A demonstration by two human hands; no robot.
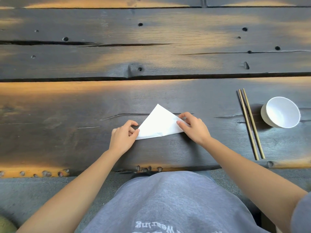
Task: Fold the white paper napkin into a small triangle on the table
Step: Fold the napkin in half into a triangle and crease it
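Note:
The white paper napkin (159, 123) lies flat on the dark wooden table (84, 115) as a triangle, its apex pointing away from me. My left hand (123, 136) pinches the napkin's near left corner between thumb and fingers. My right hand (193, 127) rests on the right corner, with thumb and fingertips pressing the paper down. The right tip of the napkin is hidden under those fingers.
A pair of wooden chopsticks (250, 123) lies to the right, running toward the table's front edge. Beyond them stands a white bowl (281, 112), tilted toward me. The table's near edge (101, 170) runs just in front of my grey-shirted body.

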